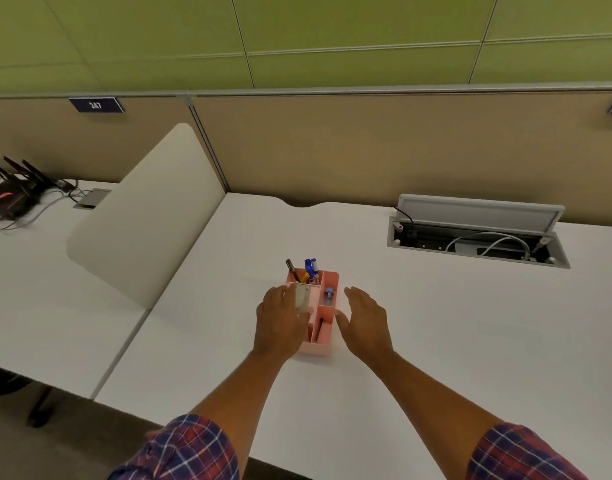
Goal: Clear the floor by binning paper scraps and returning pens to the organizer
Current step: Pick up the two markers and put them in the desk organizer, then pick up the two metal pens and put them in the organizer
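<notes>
- My left hand (282,320) rests against the left wall of the pink organizer (327,344), fingers loosely spread and nothing pinched that I can make out; it hides part of that side.
- My right hand (365,322) is just beside the organizer's right wall, flat and open, fingers spread, thumb tip close to the rim; I cannot tell if it touches.
- The organizer stands upright near the middle of the white desk (436,341), well back from the near edge.
- Its far-left compartment holds the pens (309,270), standing up: blue-capped ones and a dark one leaning left.
- A pale, blurred item (302,296) sits in the compartment by my left fingers; I cannot identify it.
- An open cable tray (477,244) is sunk into the desk towards the far right corner.
- A white divider panel (148,216) rises along the desk's left edge.
</notes>
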Available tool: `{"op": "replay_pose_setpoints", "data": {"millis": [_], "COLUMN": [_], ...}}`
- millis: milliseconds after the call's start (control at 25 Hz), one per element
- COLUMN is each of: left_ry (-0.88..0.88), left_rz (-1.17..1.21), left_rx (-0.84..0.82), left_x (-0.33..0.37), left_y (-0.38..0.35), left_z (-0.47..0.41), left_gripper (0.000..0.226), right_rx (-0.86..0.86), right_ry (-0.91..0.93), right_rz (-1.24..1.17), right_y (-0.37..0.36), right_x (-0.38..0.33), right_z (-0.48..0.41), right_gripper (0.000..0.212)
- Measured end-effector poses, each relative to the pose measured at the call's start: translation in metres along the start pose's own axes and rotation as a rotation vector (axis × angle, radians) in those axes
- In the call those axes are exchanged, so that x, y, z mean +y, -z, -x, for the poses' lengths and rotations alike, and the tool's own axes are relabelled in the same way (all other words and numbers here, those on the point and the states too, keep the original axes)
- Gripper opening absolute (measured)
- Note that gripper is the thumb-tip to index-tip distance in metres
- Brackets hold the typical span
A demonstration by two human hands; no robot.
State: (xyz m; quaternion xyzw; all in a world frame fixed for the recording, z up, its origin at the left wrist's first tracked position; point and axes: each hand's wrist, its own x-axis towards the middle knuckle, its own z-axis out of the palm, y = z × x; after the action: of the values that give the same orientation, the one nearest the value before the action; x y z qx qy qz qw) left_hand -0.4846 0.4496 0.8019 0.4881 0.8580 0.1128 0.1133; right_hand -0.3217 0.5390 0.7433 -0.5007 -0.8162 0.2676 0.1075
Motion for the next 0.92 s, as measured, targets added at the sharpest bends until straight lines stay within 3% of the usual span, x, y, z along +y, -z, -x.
{"op": "replay_pose_setpoints", "data": {"millis": [160, 440, 920], "left_ry": [-0.067, -0.216, -0.467], "left_rz": [-0.075, -0.058, -0.051], "left_rx": [-0.011, 0.016, -0.093], "left_x": [-0.007, 0.002, 0.046], "left_y": [-0.005, -0.018, -0.088], "left_z": [0.068, 0.200, 0.345], "left_gripper": [0.069, 0.077, 0.073], "right_rx": [0.018, 0.067, 0.145], "right_ry": [0.009, -0.004, -0.223], "right_rz": [0.134, 0.297, 0.353], "right_y": [0.001, 0.019, 0.033], "right_x": [0.004, 0.010, 0.097], "right_z": [0.074, 0.231, 0.438], "right_gripper": [0.075, 0.077, 0.079]}}
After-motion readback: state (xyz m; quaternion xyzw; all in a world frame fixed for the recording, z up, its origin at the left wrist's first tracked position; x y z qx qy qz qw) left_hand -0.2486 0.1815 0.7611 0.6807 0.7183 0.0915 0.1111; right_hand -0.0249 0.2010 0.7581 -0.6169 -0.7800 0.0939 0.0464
